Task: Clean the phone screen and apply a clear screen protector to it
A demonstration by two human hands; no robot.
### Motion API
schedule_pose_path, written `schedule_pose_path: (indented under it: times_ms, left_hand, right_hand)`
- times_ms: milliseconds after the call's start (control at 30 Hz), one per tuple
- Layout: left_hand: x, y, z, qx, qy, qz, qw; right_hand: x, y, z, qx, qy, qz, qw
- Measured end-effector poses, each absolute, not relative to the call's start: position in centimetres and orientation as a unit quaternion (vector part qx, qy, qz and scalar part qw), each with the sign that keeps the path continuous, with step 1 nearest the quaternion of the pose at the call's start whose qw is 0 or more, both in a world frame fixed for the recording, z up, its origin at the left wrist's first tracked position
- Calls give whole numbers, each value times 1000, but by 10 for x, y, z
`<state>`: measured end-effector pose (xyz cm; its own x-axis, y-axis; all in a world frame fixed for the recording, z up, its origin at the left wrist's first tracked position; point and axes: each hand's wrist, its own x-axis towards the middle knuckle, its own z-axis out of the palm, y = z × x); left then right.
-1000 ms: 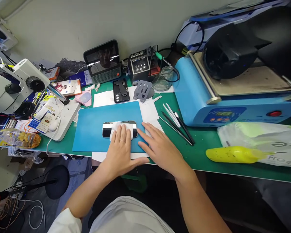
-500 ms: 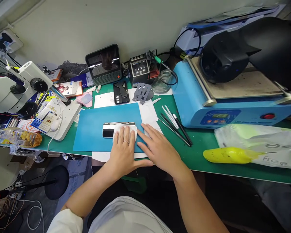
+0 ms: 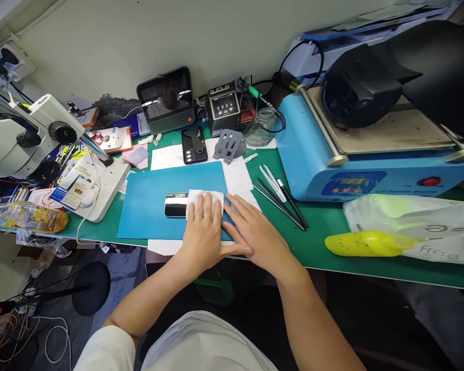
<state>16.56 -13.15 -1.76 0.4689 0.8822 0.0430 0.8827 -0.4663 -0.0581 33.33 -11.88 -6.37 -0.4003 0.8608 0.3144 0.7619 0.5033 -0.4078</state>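
On the blue mat (image 3: 154,181), wiping seems unfinished: the smartphone (image 3: 175,205) is part-covered by tissue (image 3: 196,196) pressed under the flat left hand (image 3: 201,234), right hand (image 3: 260,238) empty.

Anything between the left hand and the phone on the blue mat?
Yes: a white cloth. It lies under the left hand's fingers and over the right part of the phone. The phone's left part is uncovered, with nothing visible on it.
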Motion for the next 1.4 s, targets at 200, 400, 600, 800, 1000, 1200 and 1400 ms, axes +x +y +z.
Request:
schedule_pose_path:
  times_ms: [200, 400, 600, 800, 1000, 1200, 1400]
  left_hand:
    - [169, -129, -19, -853, -521, -3, 26]
    - [168, -133, -19, -856, -515, -12, 31]
    - [167, -123, -13, -859, -511, 9, 15]
    - [161, -126, -10, -865, -503, 4, 1]
    - [158, -116, -3, -870, -493, 7, -24]
    - [154, -119, -4, -874, -486, -4, -22]
    - [150, -119, -8, -885, -464, -21, -32]
  right_hand:
    - [334, -117, -68, -491, -831, 96, 244]
    - [333, -117, -76, -501, -815, 100, 274]
    - [332, -119, -77, -501, -813, 95, 281]
    - [332, -119, -73, -500, -818, 100, 268]
    - [331, -119, -73, -502, -815, 91, 275]
    - [331, -119, -71, -502, -820, 85, 263]
    - [331, -119, -70, -505, -821, 82, 254]
